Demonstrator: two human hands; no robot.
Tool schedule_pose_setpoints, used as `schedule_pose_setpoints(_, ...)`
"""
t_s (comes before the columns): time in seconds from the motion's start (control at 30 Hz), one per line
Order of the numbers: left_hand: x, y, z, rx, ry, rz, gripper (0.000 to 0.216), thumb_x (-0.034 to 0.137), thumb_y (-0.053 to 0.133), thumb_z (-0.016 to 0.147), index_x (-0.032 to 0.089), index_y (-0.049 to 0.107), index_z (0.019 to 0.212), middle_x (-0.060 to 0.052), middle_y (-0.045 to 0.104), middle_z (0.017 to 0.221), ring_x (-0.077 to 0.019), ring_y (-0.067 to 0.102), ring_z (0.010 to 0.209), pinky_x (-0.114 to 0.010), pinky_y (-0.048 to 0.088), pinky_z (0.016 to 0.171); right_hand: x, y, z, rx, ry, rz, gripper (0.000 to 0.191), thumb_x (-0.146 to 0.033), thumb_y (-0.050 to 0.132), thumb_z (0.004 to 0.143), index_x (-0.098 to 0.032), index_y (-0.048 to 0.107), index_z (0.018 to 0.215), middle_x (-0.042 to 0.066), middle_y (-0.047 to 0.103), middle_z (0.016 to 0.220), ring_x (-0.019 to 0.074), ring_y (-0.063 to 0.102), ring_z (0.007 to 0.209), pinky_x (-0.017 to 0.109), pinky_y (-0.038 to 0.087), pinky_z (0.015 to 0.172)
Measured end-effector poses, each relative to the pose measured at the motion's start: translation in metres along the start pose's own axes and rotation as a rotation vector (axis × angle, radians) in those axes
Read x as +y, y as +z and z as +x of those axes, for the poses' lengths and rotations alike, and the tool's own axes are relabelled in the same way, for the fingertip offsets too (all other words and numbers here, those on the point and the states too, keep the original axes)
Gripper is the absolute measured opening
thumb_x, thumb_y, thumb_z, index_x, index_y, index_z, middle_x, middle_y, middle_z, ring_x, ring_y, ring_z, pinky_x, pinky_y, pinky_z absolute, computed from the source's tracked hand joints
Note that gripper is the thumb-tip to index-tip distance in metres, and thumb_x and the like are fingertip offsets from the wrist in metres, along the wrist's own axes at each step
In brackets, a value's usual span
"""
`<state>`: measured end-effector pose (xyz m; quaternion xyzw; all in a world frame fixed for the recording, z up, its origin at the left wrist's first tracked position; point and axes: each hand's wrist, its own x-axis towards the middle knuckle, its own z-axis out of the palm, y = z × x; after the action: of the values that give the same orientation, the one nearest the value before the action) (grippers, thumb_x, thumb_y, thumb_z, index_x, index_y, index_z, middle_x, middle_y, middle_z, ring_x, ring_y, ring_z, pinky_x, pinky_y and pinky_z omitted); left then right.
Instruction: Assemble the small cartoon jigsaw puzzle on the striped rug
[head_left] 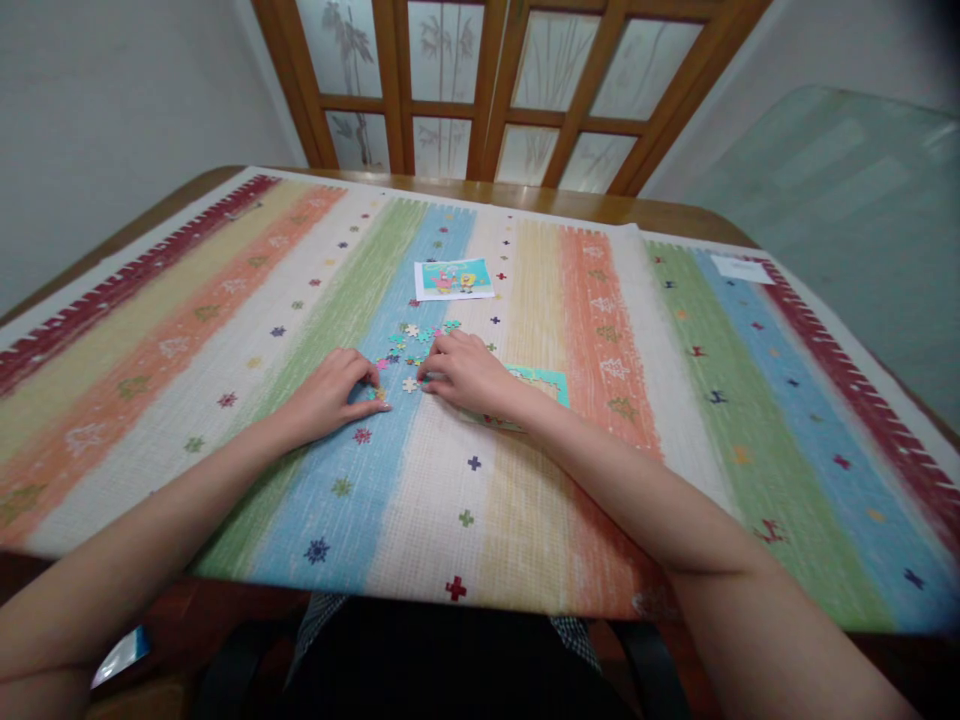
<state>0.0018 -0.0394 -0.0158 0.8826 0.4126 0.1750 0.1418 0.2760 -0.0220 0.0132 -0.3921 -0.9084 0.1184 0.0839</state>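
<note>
My left hand (336, 393) rests on the striped cloth with its fingers curled inward, fingertips by a small jigsaw piece near its thumb. My right hand (466, 371) lies beside it, fingers bent and pinched down at a pale jigsaw piece (409, 384) between the two hands. Several loose jigsaw pieces (415, 338) are scattered just beyond the fingertips. A partly built teal-edged puzzle (541, 385) lies under my right wrist, half hidden by it. A small reference picture card (454, 278) with cartoon figures lies farther back.
A multicoloured striped cloth (615, 420) covers a wooden table (570, 205). A white label (742, 268) sits at the cloth's far right. A wooden-framed frosted glass door (480, 90) stands behind. A glass tabletop (847, 200) is at the right.
</note>
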Motion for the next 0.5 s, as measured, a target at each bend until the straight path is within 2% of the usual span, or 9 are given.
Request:
schedule_pose_setpoints(0.1, -0.009, -0.003, 0.007, 0.033, -0.030, 0.014, 0.052, 0.070, 0.060, 0.092, 0.018, 0.058, 0.097, -0.006, 0.059, 0.096, -0.0234, 0.055, 0.093, -0.038, 0.043, 0.089, 0.003, -0.001, 0.003, -0.003, 0.010, 0.018, 0.018, -0.032, 0.068, 0.095, -0.026, 0.079, 0.109, 0.009, 0.065, 0.112, 0.0272, 0.049, 0.112, 0.037, 0.033, 0.090)
schedule_pose_setpoints(0.27, -0.024, -0.011, 0.022, 0.036, -0.072, 0.045, 0.050, 0.065, 0.053, 0.098, 0.018, 0.062, 0.112, -0.007, 0.058, 0.099, -0.0224, 0.056, 0.095, -0.037, 0.045, 0.090, 0.006, -0.001, 0.002, 0.017, 0.033, 0.002, 0.018, -0.031, 0.069, 0.095, -0.026, 0.078, 0.109, 0.009, 0.066, 0.111, 0.0274, 0.051, 0.111, 0.037, 0.034, 0.090)
schedule_pose_setpoints(0.4, -0.028, -0.010, 0.031, -0.011, -0.035, 0.069, 0.048, 0.063, 0.053, 0.099, 0.018, 0.064, 0.111, -0.008, 0.058, 0.105, -0.0237, 0.055, 0.102, -0.040, 0.045, 0.095, 0.011, -0.005, -0.005, 0.056, 0.032, -0.003, 0.020, -0.033, 0.065, 0.097, -0.026, 0.077, 0.111, 0.009, 0.066, 0.110, 0.0277, 0.052, 0.110, 0.038, 0.035, 0.090)
schedule_pose_setpoints(0.5, -0.030, -0.006, 0.034, -0.003, 0.028, 0.104, 0.045, 0.060, 0.049, 0.102, 0.017, 0.064, 0.108, -0.009, 0.060, 0.104, -0.0232, 0.056, 0.100, -0.040, 0.045, 0.096, 0.017, -0.014, -0.015, 0.084, 0.043, 0.000, 0.023, -0.036, 0.061, 0.100, -0.026, 0.076, 0.113, 0.009, 0.067, 0.110, 0.0273, 0.053, 0.108, 0.038, 0.036, 0.090)
